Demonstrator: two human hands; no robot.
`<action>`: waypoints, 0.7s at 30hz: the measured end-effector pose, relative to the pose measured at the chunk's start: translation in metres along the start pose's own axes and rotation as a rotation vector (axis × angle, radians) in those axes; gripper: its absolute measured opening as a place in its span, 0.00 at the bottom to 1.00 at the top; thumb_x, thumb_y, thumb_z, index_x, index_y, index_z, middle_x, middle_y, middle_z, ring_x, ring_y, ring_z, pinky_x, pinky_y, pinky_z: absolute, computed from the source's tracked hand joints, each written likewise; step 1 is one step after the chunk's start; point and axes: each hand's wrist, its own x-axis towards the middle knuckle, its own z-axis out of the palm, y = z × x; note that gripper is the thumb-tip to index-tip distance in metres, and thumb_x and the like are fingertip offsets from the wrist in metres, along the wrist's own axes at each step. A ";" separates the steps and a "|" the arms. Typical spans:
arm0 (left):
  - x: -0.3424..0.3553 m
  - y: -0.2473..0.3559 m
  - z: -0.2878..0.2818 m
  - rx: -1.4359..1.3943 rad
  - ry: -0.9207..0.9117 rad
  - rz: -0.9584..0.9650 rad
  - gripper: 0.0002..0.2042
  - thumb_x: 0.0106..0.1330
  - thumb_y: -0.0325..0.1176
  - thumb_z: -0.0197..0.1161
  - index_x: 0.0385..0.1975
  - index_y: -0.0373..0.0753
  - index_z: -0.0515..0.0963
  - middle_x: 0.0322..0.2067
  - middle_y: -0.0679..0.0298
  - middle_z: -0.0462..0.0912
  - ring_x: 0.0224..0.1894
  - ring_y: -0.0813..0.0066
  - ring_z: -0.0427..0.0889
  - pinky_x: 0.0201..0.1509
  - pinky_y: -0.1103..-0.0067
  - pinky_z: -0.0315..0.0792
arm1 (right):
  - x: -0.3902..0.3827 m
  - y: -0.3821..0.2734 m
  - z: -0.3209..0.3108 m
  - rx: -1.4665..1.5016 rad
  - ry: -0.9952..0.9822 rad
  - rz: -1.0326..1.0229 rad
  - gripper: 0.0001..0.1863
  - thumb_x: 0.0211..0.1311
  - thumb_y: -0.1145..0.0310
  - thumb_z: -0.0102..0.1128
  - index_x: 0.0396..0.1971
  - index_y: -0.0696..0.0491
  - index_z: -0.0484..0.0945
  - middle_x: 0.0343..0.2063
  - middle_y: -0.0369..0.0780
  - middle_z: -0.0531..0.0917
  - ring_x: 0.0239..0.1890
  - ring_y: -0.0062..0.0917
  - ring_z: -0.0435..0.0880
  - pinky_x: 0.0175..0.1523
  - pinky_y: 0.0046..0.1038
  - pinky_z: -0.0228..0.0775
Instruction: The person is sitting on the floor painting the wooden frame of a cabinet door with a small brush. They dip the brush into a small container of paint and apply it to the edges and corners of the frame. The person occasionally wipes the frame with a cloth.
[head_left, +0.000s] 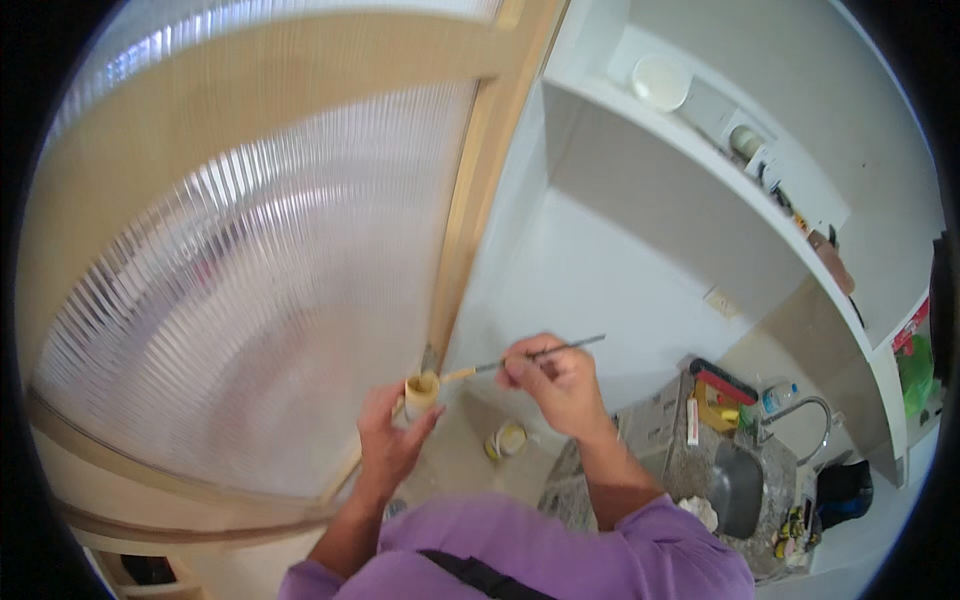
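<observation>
My left hand is closed round a small jar with yellowish-tan paint smeared inside and on its rim. In my right hand is a thin dark-handled paintbrush, pinched between thumb and fingers. The brush's bristles are coated in the same tan colour and sit just right of the jar's mouth. Both hands are close together in front of my chest. Left of them stands a door panel with a pale wood frame and ribbed glass.
On the right, a granite counter holds a sink, a curved faucet, a bottle and a red-and-black tool. White shelving above bears small items. A yellow-and-white tub stands on the floor below my hands.
</observation>
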 end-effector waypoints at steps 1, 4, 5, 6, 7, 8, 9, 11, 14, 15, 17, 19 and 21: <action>0.003 -0.001 0.002 0.020 -0.009 -0.003 0.26 0.57 0.33 0.83 0.55 0.35 0.83 0.44 0.56 0.87 0.44 0.64 0.82 0.51 0.70 0.75 | 0.001 0.000 0.002 -0.041 0.016 -0.056 0.08 0.75 0.74 0.66 0.42 0.65 0.85 0.39 0.40 0.89 0.41 0.24 0.89 0.49 0.26 0.83; 0.015 0.009 -0.010 0.072 0.016 0.015 0.27 0.58 0.34 0.82 0.57 0.36 0.82 0.44 0.57 0.86 0.44 0.64 0.81 0.49 0.71 0.74 | 0.005 -0.014 0.018 -0.084 0.002 -0.056 0.08 0.73 0.75 0.68 0.42 0.66 0.86 0.38 0.40 0.89 0.38 0.20 0.87 0.43 0.24 0.80; 0.018 0.012 -0.009 0.077 0.015 0.030 0.27 0.59 0.34 0.82 0.58 0.36 0.82 0.44 0.58 0.86 0.44 0.65 0.81 0.49 0.71 0.74 | 0.005 -0.016 0.018 -0.131 -0.018 -0.101 0.08 0.72 0.75 0.68 0.42 0.65 0.86 0.38 0.39 0.89 0.36 0.20 0.87 0.42 0.24 0.79; 0.019 0.017 -0.007 0.042 0.009 0.021 0.27 0.59 0.34 0.82 0.58 0.37 0.82 0.45 0.59 0.86 0.45 0.65 0.81 0.49 0.71 0.74 | 0.007 -0.019 0.016 -0.184 -0.034 -0.159 0.08 0.72 0.75 0.68 0.42 0.65 0.87 0.38 0.39 0.89 0.35 0.19 0.86 0.40 0.24 0.78; 0.022 0.023 -0.005 0.003 0.008 0.025 0.26 0.59 0.34 0.82 0.58 0.37 0.82 0.45 0.59 0.86 0.46 0.66 0.82 0.49 0.71 0.74 | 0.006 -0.019 0.015 -0.241 -0.049 -0.230 0.07 0.72 0.75 0.69 0.42 0.65 0.87 0.39 0.39 0.89 0.34 0.19 0.86 0.39 0.23 0.77; 0.025 0.024 -0.003 -0.024 0.019 0.038 0.26 0.59 0.33 0.82 0.59 0.38 0.83 0.46 0.60 0.86 0.46 0.66 0.82 0.49 0.72 0.73 | 0.007 -0.016 0.015 -0.267 -0.060 -0.234 0.07 0.71 0.75 0.69 0.42 0.64 0.87 0.39 0.39 0.90 0.33 0.19 0.85 0.38 0.24 0.76; 0.024 0.022 -0.001 -0.024 0.011 0.026 0.26 0.59 0.34 0.82 0.59 0.39 0.83 0.47 0.62 0.87 0.49 0.67 0.82 0.51 0.72 0.73 | 0.007 -0.012 0.015 -0.293 -0.070 -0.239 0.07 0.71 0.75 0.69 0.42 0.64 0.87 0.39 0.39 0.90 0.32 0.18 0.85 0.37 0.24 0.76; 0.021 0.019 0.002 -0.026 0.000 0.016 0.26 0.59 0.33 0.82 0.59 0.39 0.83 0.48 0.62 0.87 0.50 0.67 0.82 0.51 0.72 0.73 | 0.007 -0.007 0.017 -0.350 -0.088 -0.231 0.07 0.71 0.74 0.70 0.42 0.63 0.87 0.38 0.39 0.90 0.30 0.19 0.84 0.36 0.25 0.76; 0.019 0.016 0.009 -0.004 -0.001 0.019 0.26 0.59 0.32 0.82 0.59 0.40 0.83 0.49 0.61 0.87 0.51 0.67 0.82 0.52 0.72 0.74 | 0.010 -0.004 0.018 -0.456 -0.114 -0.188 0.08 0.71 0.71 0.70 0.42 0.60 0.87 0.37 0.40 0.90 0.28 0.23 0.85 0.35 0.26 0.76; 0.019 0.016 0.011 0.009 -0.001 0.024 0.26 0.59 0.32 0.82 0.59 0.41 0.84 0.49 0.61 0.87 0.52 0.67 0.82 0.52 0.72 0.74 | 0.011 -0.002 0.018 -0.501 -0.122 -0.171 0.08 0.71 0.69 0.69 0.42 0.59 0.88 0.37 0.40 0.90 0.28 0.26 0.85 0.35 0.27 0.76; 0.020 0.022 0.013 0.004 -0.008 0.002 0.25 0.59 0.31 0.81 0.58 0.41 0.84 0.49 0.61 0.87 0.52 0.67 0.82 0.52 0.72 0.74 | 0.013 -0.001 0.016 -0.566 -0.157 -0.144 0.09 0.72 0.67 0.68 0.42 0.57 0.88 0.37 0.40 0.90 0.28 0.31 0.86 0.36 0.28 0.77; 0.019 0.023 0.017 -0.001 -0.007 0.001 0.25 0.59 0.31 0.81 0.58 0.41 0.84 0.49 0.61 0.87 0.52 0.67 0.83 0.52 0.72 0.74 | 0.016 -0.002 0.015 -0.606 -0.210 -0.124 0.10 0.73 0.64 0.66 0.42 0.56 0.88 0.38 0.40 0.90 0.29 0.36 0.86 0.36 0.30 0.77; 0.016 0.018 0.021 -0.003 0.008 0.023 0.25 0.59 0.31 0.81 0.58 0.41 0.84 0.49 0.61 0.87 0.52 0.66 0.83 0.52 0.72 0.74 | 0.018 0.001 0.015 -0.652 -0.258 -0.133 0.11 0.74 0.63 0.65 0.42 0.56 0.88 0.38 0.39 0.90 0.29 0.37 0.86 0.36 0.31 0.77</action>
